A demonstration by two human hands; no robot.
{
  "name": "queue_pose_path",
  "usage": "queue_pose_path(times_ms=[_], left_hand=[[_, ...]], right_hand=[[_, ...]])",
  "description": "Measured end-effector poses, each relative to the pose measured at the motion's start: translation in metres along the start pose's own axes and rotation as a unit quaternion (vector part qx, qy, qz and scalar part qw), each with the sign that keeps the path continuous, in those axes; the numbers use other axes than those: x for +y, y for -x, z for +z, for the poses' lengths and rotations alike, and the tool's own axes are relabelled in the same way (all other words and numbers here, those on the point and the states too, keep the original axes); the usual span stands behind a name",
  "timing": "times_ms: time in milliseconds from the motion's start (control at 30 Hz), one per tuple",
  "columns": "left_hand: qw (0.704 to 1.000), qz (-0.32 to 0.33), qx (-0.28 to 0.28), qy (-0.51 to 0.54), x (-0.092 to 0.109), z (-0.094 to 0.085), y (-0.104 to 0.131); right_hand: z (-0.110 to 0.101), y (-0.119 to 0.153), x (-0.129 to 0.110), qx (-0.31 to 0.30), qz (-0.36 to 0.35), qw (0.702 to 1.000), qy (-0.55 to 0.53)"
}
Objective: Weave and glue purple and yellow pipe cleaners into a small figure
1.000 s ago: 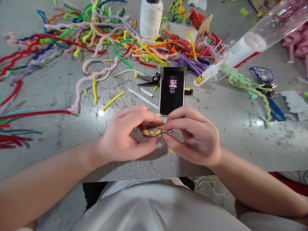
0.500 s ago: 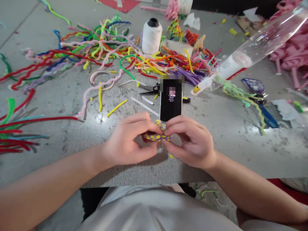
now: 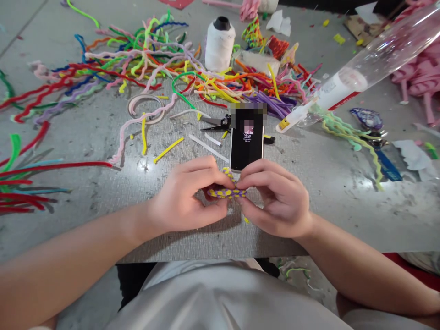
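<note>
Between my hands is a small piece woven from yellow and purple pipe cleaners (image 3: 223,193), held just above the table near its front edge. My left hand (image 3: 194,195) is curled around its left side, with thumb and fingers pinching it. At its right end the thumb and fingertips of my right hand (image 3: 278,197) grip it too. Part of the woven piece is hidden behind my fingers. A phone (image 3: 246,144) lies right beyond my hands, on top of black-handled scissors (image 3: 218,123). Yellow pipe cleaner cuttings (image 3: 168,150) lie to the left of it.
A tangle of coloured pipe cleaners (image 3: 137,68) spreads across the back left. Behind the phone stands a white thread cone (image 3: 220,46). A clear plastic tube (image 3: 378,59) slants in from the right, near blue-handled pliers (image 3: 387,162). A tape roll (image 3: 146,110) lies left of the scissors.
The whole view has shifted slightly. Both hands keep their grip on the woven piece, and my right fingers have changed position a little. The phone's clock went from 16:07 to 16:08.
</note>
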State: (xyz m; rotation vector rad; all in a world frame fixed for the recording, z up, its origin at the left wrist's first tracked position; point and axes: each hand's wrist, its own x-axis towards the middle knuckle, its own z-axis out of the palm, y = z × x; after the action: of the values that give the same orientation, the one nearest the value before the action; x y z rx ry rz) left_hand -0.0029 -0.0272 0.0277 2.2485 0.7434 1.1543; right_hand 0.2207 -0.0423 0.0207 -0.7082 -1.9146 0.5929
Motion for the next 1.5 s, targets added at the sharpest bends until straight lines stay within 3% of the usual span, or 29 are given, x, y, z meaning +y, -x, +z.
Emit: queue_pose_path(times_ms=[600,767,900,1033,1167,1500], left_hand=[[1.0,-0.016,0.009,-0.008,-0.003,0.002,0.002],[0.995,-0.086,0.019,0.056,-0.006,0.005,0.002],[0.955,-0.202,0.021,0.216,-0.015,0.007,0.003],[0.871,-0.332,0.021,0.362,-0.021,0.007,0.0],[0.801,-0.422,0.01,0.424,-0.018,0.006,-0.003],[0.791,-0.429,0.01,0.436,-0.016,0.007,-0.003]], right_hand=[[0.003,0.001,-0.004,0.017,0.026,0.999,0.017],[0.004,0.0,-0.002,0.021,0.053,0.998,0.024],[0.004,0.002,0.0,0.025,0.089,0.995,0.025],[0.003,0.003,0.001,0.01,0.102,0.994,0.029],[0.003,0.003,0.0,0.0,0.114,0.993,0.035],[0.002,0.001,0.0,-0.011,0.087,0.995,0.047]])
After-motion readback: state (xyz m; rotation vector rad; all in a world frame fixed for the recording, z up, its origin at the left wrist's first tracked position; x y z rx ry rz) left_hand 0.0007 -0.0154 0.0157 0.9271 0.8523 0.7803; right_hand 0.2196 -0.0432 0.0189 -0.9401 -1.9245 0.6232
